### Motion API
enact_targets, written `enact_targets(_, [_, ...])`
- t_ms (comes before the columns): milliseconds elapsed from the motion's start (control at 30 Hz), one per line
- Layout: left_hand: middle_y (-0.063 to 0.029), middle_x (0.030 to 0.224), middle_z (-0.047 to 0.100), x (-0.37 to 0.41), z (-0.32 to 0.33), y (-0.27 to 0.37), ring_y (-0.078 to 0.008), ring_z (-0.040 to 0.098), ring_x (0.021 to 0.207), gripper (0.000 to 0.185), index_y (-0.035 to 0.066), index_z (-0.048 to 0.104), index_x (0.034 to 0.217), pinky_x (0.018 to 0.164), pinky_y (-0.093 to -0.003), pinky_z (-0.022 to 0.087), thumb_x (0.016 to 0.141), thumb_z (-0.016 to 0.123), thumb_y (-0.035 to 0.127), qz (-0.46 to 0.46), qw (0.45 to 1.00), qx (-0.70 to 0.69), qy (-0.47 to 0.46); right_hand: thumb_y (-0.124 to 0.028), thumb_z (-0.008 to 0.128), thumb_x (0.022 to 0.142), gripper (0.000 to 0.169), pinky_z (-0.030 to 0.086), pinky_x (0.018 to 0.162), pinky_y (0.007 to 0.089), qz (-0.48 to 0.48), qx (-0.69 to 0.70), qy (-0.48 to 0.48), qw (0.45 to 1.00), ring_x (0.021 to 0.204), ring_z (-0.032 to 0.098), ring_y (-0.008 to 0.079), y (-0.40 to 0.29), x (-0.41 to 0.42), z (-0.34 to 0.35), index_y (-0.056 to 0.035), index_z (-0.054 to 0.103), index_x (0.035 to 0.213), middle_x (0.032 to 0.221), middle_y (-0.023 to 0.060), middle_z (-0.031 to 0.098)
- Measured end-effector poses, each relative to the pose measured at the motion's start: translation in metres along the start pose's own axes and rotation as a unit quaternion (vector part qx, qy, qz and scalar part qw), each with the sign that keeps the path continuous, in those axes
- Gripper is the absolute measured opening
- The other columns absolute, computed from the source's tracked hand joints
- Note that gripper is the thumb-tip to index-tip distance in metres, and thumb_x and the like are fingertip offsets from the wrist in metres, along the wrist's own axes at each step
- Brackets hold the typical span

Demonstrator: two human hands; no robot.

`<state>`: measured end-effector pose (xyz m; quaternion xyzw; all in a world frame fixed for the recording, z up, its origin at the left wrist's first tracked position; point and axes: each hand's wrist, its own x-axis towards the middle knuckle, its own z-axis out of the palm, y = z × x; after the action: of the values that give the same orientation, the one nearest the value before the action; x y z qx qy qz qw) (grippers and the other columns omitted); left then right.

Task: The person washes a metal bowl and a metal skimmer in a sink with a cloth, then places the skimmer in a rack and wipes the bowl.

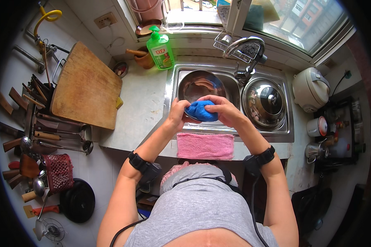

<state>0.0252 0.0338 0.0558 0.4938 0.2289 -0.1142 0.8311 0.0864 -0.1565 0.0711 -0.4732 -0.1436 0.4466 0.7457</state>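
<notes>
Over the left sink basin, my left hand grips the rim of a small dish or bowl, mostly hidden by a blue cloth. My right hand holds the bunched cloth against it. Behind both hands a large steel bowl sits in the left basin of the stainless steel sink. A domed steel lid with a knob covers the right basin, and the chrome faucet stands behind. A pink towel lies on the counter's front edge, below my hands.
A green pump bottle and a mortar with pestle stand at the back left. A wooden cutting board leans at left beside hanging knives and ladles. To the right are a rice cooker, an enamel mug and a metal kettle.
</notes>
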Motion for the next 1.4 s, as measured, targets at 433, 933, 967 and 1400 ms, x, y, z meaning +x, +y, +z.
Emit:
enact_targets(433, [-0.0312, 0.132, 0.041, -0.016, -0.02, 0.032, -0.0438, 0.044, 0.122, 0.068, -0.015, 0.026, 0.131, 0.106, -0.0567, 0.035, 0.069, 0.042, 0.01, -0.005, 0.944, -0.284, -0.167, -0.028, 0.049, 0.097, 0.032, 0.056, 0.073, 0.0282, -0.066, 0.175, 0.149, 0.971, 0.088, 0.065, 0.0167, -0.009, -0.03, -0.018, -0.0049, 0.053, 0.117, 0.104, 0.0083, 0.063])
enact_targets(933, [-0.0184, 0.094, 0.06, -0.011, 0.015, 0.002, -0.0325, 0.06, 0.092, 0.019, -0.005, 0.051, 0.086, 0.093, -0.045, 0.046, 0.073, 0.047, 0.007, -0.12, 0.963, -0.237, -0.053, 0.002, 0.063, 0.075, 0.021, 0.049, 0.061, 0.0264, -0.227, -0.285, 0.284, 0.887, 0.069, 0.059, 0.0103, 0.022, -0.008, -0.006, 0.0014, 0.062, 0.096, 0.076, 0.003, 0.064])
enact_targets(967, [-0.019, 0.096, 0.059, -0.01, 0.015, 0.004, -0.033, 0.059, 0.093, 0.019, -0.005, 0.05, 0.087, 0.093, -0.0455, 0.046, 0.073, 0.047, 0.007, -0.117, 0.962, -0.24, -0.05, 0.002, 0.063, 0.076, 0.021, 0.049, 0.062, 0.0267, -0.218, -0.326, 0.271, 0.879, 0.069, 0.059, 0.0105, 0.018, -0.008, -0.006, 0.0017, 0.062, 0.097, 0.076, 0.003, 0.064])
enact_targets(1400, [-0.0151, 0.08, 0.048, -0.044, 0.024, 0.074, -0.037, 0.058, 0.101, 0.027, -0.014, 0.049, 0.093, 0.103, -0.0527, 0.039, 0.076, 0.04, 0.004, -0.014, 0.972, -0.232, -0.025, -0.027, 0.067, 0.087, 0.042, 0.045, 0.08, 0.0254, -0.111, -0.221, 0.154, 0.957, 0.089, 0.054, 0.0119, 0.008, -0.031, -0.044, -0.0053, 0.058, 0.122, 0.099, 0.0038, 0.058])
